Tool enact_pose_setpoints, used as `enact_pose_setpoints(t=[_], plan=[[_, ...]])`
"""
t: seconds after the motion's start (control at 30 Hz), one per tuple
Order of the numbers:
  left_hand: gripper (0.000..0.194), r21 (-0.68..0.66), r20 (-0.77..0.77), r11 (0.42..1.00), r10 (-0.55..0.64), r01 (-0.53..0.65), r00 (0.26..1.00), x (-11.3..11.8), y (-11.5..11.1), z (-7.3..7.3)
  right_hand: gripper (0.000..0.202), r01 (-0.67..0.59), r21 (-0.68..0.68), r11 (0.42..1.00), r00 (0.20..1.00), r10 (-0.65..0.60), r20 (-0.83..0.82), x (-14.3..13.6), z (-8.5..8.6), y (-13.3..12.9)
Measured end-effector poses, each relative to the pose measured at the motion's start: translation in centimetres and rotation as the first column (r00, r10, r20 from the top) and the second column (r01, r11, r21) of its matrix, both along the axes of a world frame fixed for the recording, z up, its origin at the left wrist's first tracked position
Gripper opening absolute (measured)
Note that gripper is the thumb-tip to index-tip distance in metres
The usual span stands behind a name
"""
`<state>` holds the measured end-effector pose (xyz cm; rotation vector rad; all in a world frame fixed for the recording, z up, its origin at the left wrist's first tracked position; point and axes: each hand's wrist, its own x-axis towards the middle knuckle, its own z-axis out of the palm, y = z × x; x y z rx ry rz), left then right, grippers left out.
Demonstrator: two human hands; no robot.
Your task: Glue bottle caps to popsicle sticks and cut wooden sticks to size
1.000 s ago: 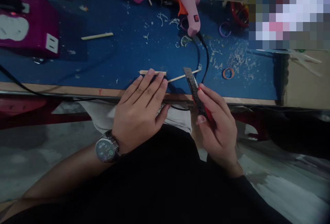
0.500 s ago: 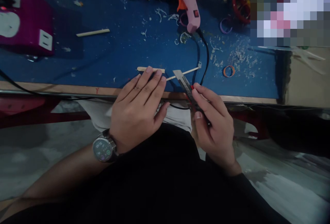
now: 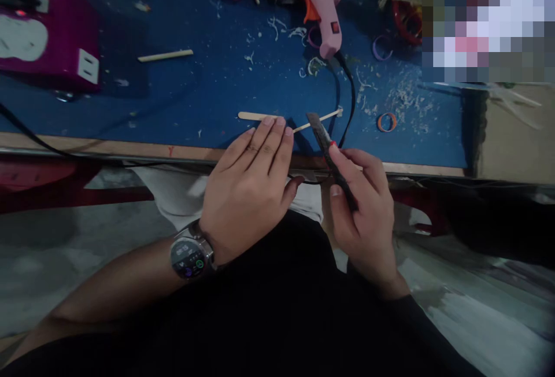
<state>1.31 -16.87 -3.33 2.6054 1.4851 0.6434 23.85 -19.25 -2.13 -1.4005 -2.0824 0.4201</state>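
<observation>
My left hand [image 3: 254, 183] lies flat, palm down, at the front edge of the blue table. Its fingertips rest over the right end of a flat wooden stick [image 3: 255, 116]. A thin stick [image 3: 327, 117] slants out from beside those fingertips, with a whitish bit at its far tip. My right hand [image 3: 362, 203] is closed round a dark utility knife [image 3: 330, 154], thumb on its red slider. The knife's tip points up and left, over the thin stick; whether they touch is unclear.
A pink glue gun [image 3: 330, 15] trails a black cord [image 3: 352, 96]. An orange ring [image 3: 387, 122], a purple ring [image 3: 381, 47] and white shavings lie to the right. At left are a magenta power box [image 3: 65, 30] and another stick [image 3: 165, 56]. Cardboard [image 3: 515, 140] is far right.
My left hand has shifted right, showing more of the flat stick and covering part of the thin one. The knife has turned in my right hand and its tip has moved right.
</observation>
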Motion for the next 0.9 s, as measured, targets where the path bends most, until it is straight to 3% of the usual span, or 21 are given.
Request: enact_pose_setpoints(t=[0.9], plan=[[0.063,-0.002,0.043,1.0,0.004,-0.003,0.999,0.06,0.25,-0.56,0.07,-0.021,-0.039,0.999,1.0,0.022,0.021,-0.55,-0.26,-0.18]])
